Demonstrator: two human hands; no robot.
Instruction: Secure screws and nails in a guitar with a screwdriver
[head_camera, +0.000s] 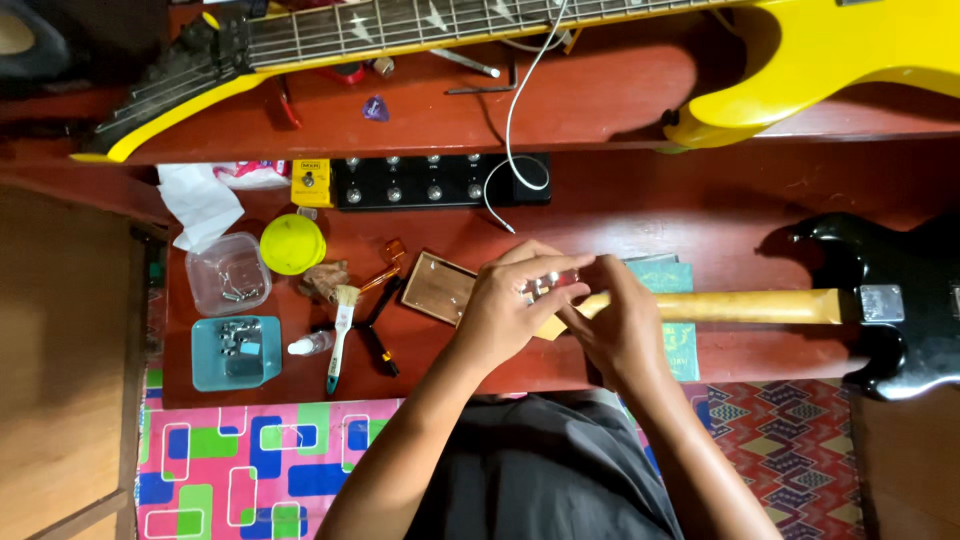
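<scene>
guitar neck (740, 306) — both hands at its headstock end

A yellow guitar (820, 50) with a dark fretboard lies on a red-brown table (620, 100). A black guitar (900, 300) has a pale yellow-tan neck (740, 306). A black pedalboard (440, 181) carries silver knobs beside a small yellow pedal (311, 183). Nearby are a lime-yellow lid (292, 244), a clear box (228, 273), a light blue tray (235, 352), and a purple pick (375, 108). The mat (250, 460) is pink with blue, green and white rounded squares.
</scene>
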